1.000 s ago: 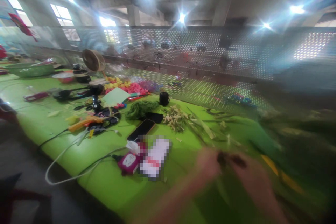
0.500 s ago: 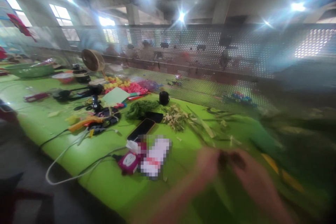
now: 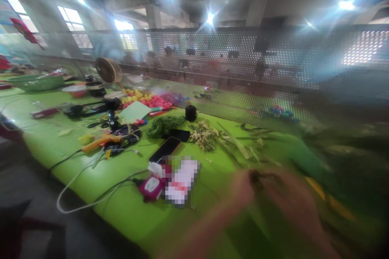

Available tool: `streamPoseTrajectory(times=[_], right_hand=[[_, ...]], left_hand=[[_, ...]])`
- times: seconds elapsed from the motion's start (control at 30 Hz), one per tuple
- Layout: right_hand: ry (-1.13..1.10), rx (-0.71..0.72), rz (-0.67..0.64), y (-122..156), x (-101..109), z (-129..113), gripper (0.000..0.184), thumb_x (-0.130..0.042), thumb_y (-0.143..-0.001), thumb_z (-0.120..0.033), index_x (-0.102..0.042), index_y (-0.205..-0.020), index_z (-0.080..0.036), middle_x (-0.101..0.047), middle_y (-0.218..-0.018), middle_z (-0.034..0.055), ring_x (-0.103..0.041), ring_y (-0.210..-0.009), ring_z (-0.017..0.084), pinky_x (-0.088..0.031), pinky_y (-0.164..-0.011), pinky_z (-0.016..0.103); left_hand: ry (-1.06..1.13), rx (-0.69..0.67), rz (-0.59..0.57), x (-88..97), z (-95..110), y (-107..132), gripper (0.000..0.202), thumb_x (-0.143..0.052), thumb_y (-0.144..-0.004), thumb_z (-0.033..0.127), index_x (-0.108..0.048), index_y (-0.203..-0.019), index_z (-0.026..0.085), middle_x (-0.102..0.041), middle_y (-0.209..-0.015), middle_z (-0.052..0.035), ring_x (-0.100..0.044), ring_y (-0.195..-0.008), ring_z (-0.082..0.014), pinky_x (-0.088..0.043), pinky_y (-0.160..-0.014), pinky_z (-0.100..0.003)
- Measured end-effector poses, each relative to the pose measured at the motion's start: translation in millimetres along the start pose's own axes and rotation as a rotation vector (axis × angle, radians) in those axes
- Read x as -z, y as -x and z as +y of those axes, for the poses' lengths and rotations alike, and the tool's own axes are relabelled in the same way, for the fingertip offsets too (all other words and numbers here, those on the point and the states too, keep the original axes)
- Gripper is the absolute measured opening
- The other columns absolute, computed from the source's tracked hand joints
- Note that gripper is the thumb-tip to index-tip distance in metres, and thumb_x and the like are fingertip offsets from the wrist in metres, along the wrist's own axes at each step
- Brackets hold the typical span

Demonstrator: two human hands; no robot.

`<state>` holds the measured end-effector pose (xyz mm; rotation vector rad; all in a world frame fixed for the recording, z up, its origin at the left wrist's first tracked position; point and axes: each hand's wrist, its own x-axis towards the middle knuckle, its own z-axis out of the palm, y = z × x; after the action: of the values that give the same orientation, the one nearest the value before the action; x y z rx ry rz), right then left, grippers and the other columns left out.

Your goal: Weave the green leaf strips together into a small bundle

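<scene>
Blur covers both hands, which are close together over the right part of the green table (image 3: 209,218). My left hand (image 3: 241,188) is closed, its fingertips on a dark brown strip (image 3: 265,175) whose kind I cannot make out. The same strip runs to my right hand (image 3: 293,192), where the fingers are bent around its other end. Below them a pale green band (image 3: 259,218) hangs or lies, too smeared to name. Beyond the hands, pale green leaf-like strips (image 3: 241,147) are spread near a heap of cream and green artificial-looking pieces (image 3: 204,135).
Left of my hands lie a phone (image 3: 165,149), a blurred-out white panel (image 3: 182,182) and a purple box (image 3: 152,187) with cables. Farther left are an orange-handled tool (image 3: 100,142), pink and yellow pieces (image 3: 158,102) and a fan (image 3: 108,70). A perforated screen (image 3: 212,60) borders the back.
My right hand has turned slightly and come nearer my left, with the brown strip showing more between them. The whole view has shifted a little; the table things stay put.
</scene>
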<state>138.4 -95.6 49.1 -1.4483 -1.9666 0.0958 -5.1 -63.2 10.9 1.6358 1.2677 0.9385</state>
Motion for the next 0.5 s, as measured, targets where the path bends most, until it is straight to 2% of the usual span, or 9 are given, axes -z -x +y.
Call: streamPoseTrajectory(times=[0.1,0.2,0.27,0.4,0.5], right_hand=[[0.023,0.002,0.034,-1.7,4.3,2.0,0.025,-0.053,-0.083,-0.044,-0.065,-0.098,-0.028,-0.067,-0.107,0.0039,-0.059,-0.1,0.025,-0.044,-0.085,0.039],[0.055,0.035,0.073,-3.0,0.8,10.0,0.026,-0.05,-0.084,-0.044,-0.069,-0.085,-0.026,-0.069,-0.098,0.0045,-0.06,-0.097,0.025,-0.043,-0.087,0.042],[0.051,0.061,0.082,-3.3,-3.5,15.0,0.027,-0.05,-0.084,-0.045,-0.069,-0.079,-0.025,-0.069,-0.095,0.0051,-0.06,-0.095,0.025,-0.043,-0.087,0.042],[-0.023,0.065,-0.016,-3.3,-9.8,17.7,0.025,-0.051,-0.083,-0.042,-0.069,-0.079,-0.026,-0.068,-0.099,0.0058,-0.061,-0.095,0.024,-0.045,-0.085,0.039],[-0.035,0.086,-0.091,-3.5,-10.0,15.9,0.023,-0.051,-0.085,-0.038,-0.069,-0.082,-0.026,-0.067,-0.101,0.0051,-0.061,-0.097,0.023,-0.046,-0.085,0.039]], left_hand=[[0.032,0.041,0.028,2.8,4.8,0.0,0.014,-0.06,-0.07,0.023,-0.068,-0.078,0.014,-0.058,-0.064,0.0001,-0.045,-0.057,-0.0106,-0.032,-0.052,-0.021],[0.04,0.057,-0.003,6.8,10.9,2.3,0.017,-0.061,-0.073,0.028,-0.068,-0.075,0.013,-0.056,-0.061,0.0007,-0.044,-0.055,-0.0095,-0.032,-0.052,-0.021],[0.021,0.008,-0.038,9.1,13.7,4.5,0.017,-0.062,-0.073,0.029,-0.069,-0.074,0.014,-0.057,-0.061,0.0007,-0.044,-0.055,-0.0094,-0.034,-0.054,-0.02],[-0.129,-0.118,-0.072,9.2,12.9,5.8,0.011,-0.062,-0.07,0.022,-0.069,-0.07,0.013,-0.058,-0.059,0.0001,-0.046,-0.056,-0.0103,-0.035,-0.057,-0.022],[-0.112,-0.076,-0.105,4.7,7.5,2.6,0.009,-0.062,-0.067,0.019,-0.068,-0.069,0.013,-0.057,-0.058,-0.0001,-0.047,-0.058,-0.0116,-0.036,-0.057,-0.023]])
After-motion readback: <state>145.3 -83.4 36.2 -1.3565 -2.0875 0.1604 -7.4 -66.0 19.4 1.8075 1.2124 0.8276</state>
